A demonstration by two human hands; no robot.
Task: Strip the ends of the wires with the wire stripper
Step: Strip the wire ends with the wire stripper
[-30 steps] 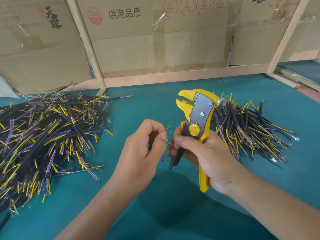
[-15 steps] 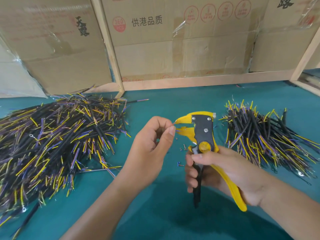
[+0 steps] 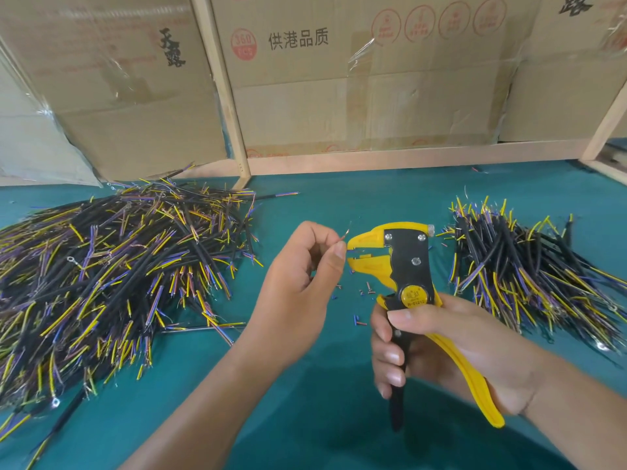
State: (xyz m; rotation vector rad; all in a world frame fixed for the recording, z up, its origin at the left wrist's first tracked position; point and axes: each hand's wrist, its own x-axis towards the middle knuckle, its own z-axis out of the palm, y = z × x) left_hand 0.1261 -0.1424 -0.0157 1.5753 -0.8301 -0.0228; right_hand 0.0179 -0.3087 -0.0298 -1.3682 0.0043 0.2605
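Cardboard boxes [image 3: 305, 83] stand behind a wooden frame at the back, and in front of them the teal worktop [image 3: 322, 418] carries everything I am working on. At the centre, my left hand [image 3: 298, 283] pinches one thin wire [image 3: 343, 236] between thumb and curled fingers, its bare coppery tip poking up just beside the nose of the wire stripper [image 3: 403, 266]. My right hand [image 3: 454, 347] is wrapped around the stripper's yellow and black handles, and its yellow jaws stand slightly apart, right at my left thumb. Small snipped bits of insulation [image 3: 364, 293] lie scattered on the worktop below the jaws, so I judge some ends are already done. A big heap of wires [image 3: 112, 279] lies to my left and a smaller heap [image 3: 529, 273] to my right; which heap is finished I cannot tell, but much looks left to do.
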